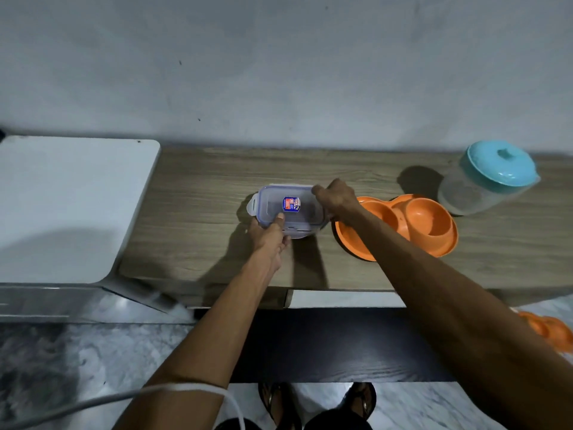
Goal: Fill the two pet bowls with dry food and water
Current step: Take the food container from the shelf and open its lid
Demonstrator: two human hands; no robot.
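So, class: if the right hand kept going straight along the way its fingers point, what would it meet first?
The right hand points left and already touches the clear lidded container, so that comes first; beyond lies the bare counter.

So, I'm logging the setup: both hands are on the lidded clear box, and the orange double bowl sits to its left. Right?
Not quite. In the head view the orange double bowl sits to the right of the clear box. Both hands, left and right, are on the box.

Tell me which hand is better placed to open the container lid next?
Probably the right hand: it already grips the lid's right end on the container, while the left hand steadies the near side.
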